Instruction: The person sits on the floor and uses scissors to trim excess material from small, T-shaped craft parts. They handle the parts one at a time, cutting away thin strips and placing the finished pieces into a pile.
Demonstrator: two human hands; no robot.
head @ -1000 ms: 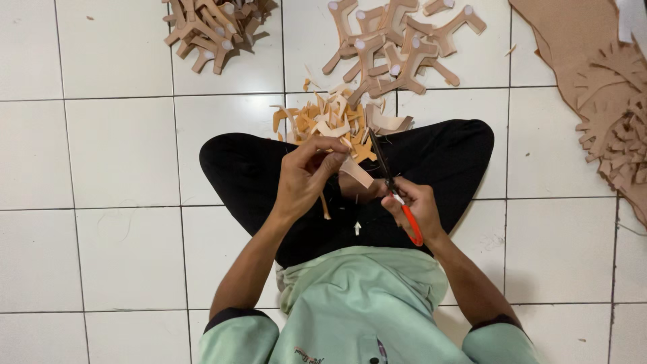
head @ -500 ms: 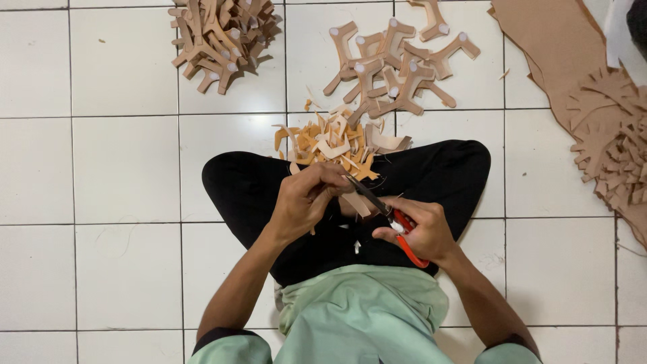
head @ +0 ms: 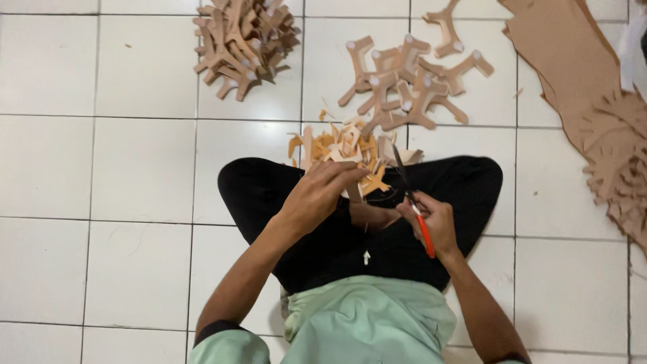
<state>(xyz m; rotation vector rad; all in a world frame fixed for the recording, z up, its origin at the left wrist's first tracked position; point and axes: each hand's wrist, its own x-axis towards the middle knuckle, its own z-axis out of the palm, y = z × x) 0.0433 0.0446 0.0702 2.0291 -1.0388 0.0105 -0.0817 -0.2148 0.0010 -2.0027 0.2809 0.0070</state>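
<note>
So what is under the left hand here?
Under the left hand lies a pile of tan offcuts on the white tiled floor and the black trousers. Whatever piece the fingers pinch is covered by the hand itself.

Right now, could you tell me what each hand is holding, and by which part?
The right hand holds scissors by their red handles. The left hand pinches a tan cut-out piece by its near end.

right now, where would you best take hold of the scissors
By the red handles, from the near side, as the right hand does. The dark blades point away toward the scrap pile, so the handle end is the blunt, reachable part.
</note>
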